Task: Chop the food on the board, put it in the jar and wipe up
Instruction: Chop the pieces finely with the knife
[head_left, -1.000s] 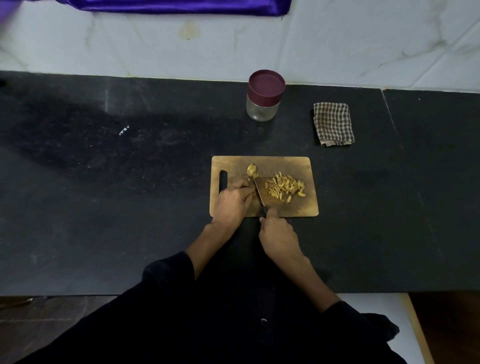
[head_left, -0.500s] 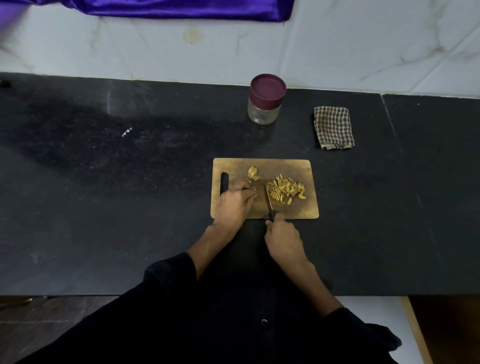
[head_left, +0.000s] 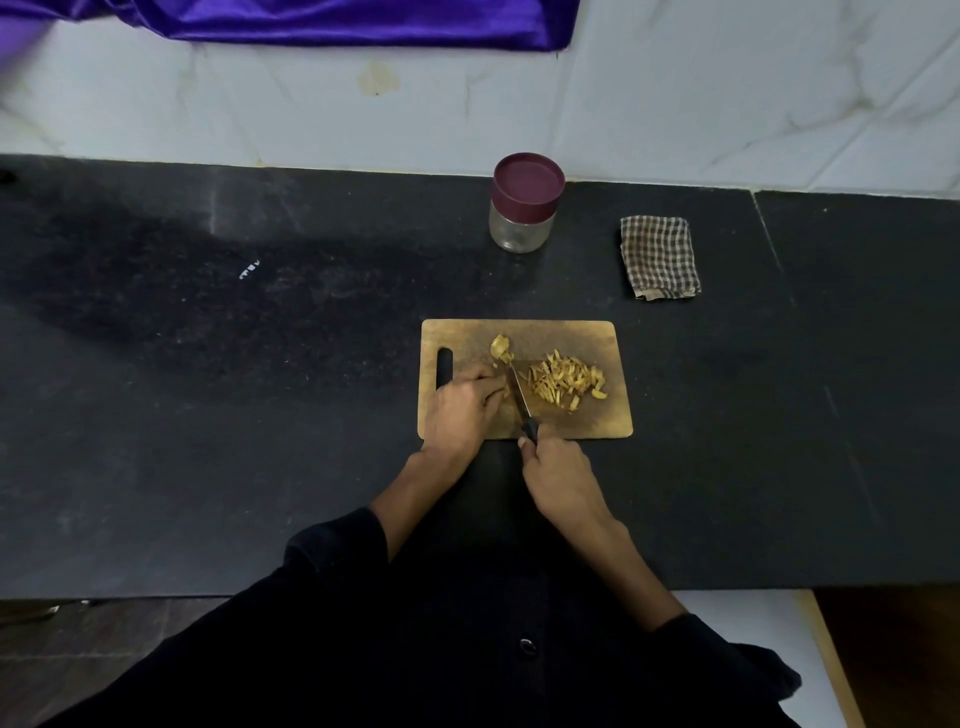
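While chopping, with most food already cut.
Right hand (head_left: 558, 480) gripping knife (head_left: 521, 402) by its dark handle, blade lying between left hand (head_left: 462, 410) and cut strips (head_left: 566, 382) on board (head_left: 587, 426). Left fingers curled, seemingly pinching a piece against the wood; the piece itself hidden. Best kept knuckles-forward, fingertips tucked back, blade rocked straight down, uncut chunk (head_left: 501, 348) taken after. Jar (head_left: 524, 205) lidded, near the wall, checked cloth (head_left: 658, 257) beside it.

Dark speckled stone counter (head_left: 260, 415), mid-frame

It bore a brown wooden board (head_left: 571, 332), maroon-lidded glass jar (head_left: 522, 208) and checked cloth (head_left: 658, 257).
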